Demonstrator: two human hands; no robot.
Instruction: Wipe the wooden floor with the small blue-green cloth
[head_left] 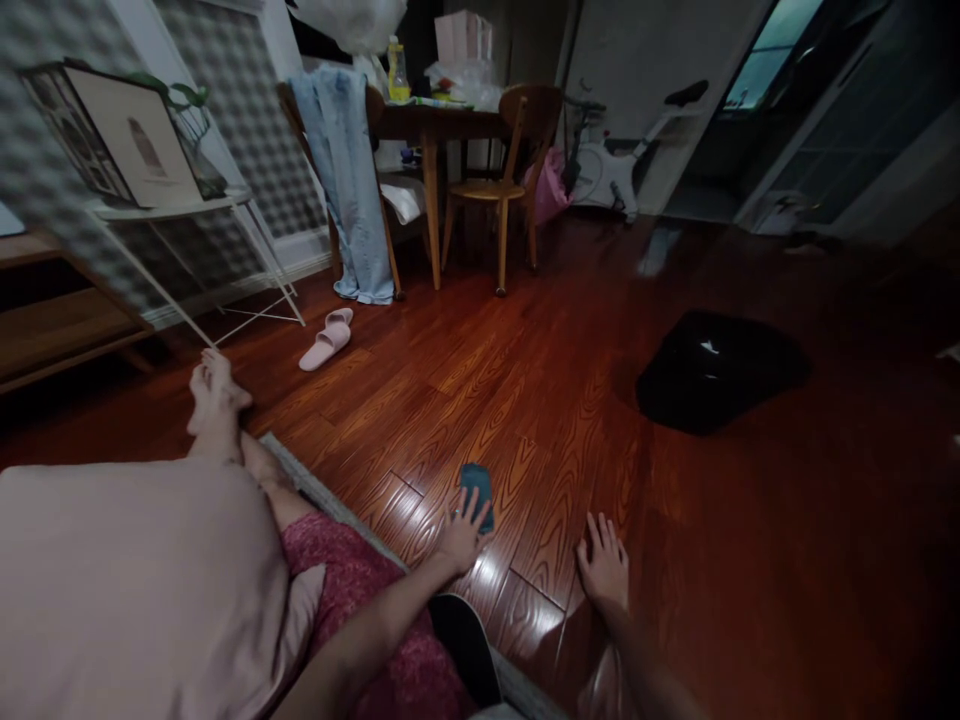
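Note:
A teal, flat, rounded object (475, 482) lies below the centre of the view, against the reddish wood floor (540, 420). My left hand (463, 535) is over its lower part, fingers spread; whether they touch it I cannot tell. To the right, my right hand (604, 565) is stretched out with its fingers apart and nothing in it. Under my left forearm is dark red patterned cloth (360, 570), with a dark rounded edge (466, 640) beside it.
A black shiny bag (720, 370) sits on the floor at right. Pink slippers (327, 342), a white side table (172, 207), wooden chairs (504, 190) and an exercise bike (611, 175) stand farther off. A pale pillow (142, 580) fills the lower left, near bare feet (214, 390).

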